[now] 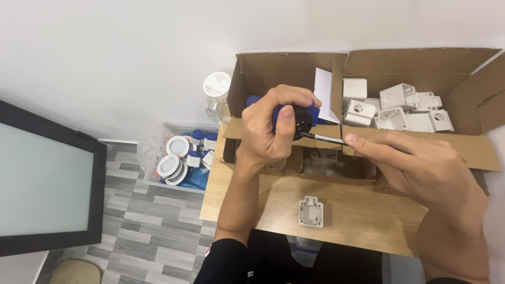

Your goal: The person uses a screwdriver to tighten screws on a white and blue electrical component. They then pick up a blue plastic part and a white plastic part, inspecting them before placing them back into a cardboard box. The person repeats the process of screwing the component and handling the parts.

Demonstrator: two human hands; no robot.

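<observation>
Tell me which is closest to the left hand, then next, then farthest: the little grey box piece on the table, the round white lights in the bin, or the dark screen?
From the left hand, in the head view:
1. Grey box piece, on the wooden table just below the hand.
2. Round white lights, in the clear bin on the floor, to the left.
3. Dark screen, at the far left edge.

Matt brown cardboard boxes (421, 66) hold smooth white plastic housings (405, 108); the worktop (357, 215) is pale wood; the screwdriver (302, 118) has a glossy blue plastic handle.

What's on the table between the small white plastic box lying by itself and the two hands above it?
In the head view, only bare wooden table separates the white box from the left hand and right hand.
</observation>
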